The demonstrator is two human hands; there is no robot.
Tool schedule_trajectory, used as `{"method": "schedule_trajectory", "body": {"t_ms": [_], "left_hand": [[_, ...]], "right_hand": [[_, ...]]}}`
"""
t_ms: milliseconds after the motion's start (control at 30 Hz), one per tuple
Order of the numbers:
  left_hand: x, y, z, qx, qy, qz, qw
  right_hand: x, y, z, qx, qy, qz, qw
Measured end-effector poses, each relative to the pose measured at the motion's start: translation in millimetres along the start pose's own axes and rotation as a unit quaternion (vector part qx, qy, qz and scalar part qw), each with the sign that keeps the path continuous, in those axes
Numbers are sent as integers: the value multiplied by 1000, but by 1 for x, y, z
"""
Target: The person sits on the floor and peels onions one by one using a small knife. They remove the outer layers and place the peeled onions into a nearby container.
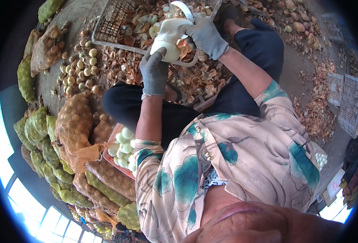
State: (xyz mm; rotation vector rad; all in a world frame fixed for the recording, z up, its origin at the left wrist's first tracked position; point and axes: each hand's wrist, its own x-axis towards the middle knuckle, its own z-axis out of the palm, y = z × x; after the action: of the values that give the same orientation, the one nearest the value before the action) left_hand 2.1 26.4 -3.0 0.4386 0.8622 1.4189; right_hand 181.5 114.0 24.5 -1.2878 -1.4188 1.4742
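Observation:
My left hand (155, 73), in a grey knit glove, grips a pale, largely peeled onion (167, 50) from below, its thumb on the near side. My right hand (207, 38), gloved alike, pinches a loose white outer layer (174, 27) at the onion's far side. A flap of brown onion skin (183, 48) hangs beneath my right fingers. A curved white strip (183, 8) rises above the layer; whether the two are joined, I cannot tell. Both hands are over a plastic crate (118, 46) holding peelings and onion pieces. The inside of my right grip is hidden.
Brown skins (197, 79) litter the floor around my feet. Unpeeled onions (79, 71) lie loose at left, beside full mesh sacks (74, 121). A red crate (109, 155) of peeled onions stands by my left hip. Plastic crates (350, 103) lie at far right.

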Motion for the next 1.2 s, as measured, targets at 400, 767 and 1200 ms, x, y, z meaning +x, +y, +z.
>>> {"method": "schedule_trajectory", "body": {"t_ms": [400,767,1200], "left_hand": [[4,-3,-9,-103,2,-14,995],[14,-1,-32,-141,85,-20,986],[14,3,-26,-95,72,-9,993]], "right_hand": [[11,35,-2,-132,-29,61,989],[-42,31,25,-440,-46,-361,821],[-29,44,20,-222,-129,-110,960]]}}
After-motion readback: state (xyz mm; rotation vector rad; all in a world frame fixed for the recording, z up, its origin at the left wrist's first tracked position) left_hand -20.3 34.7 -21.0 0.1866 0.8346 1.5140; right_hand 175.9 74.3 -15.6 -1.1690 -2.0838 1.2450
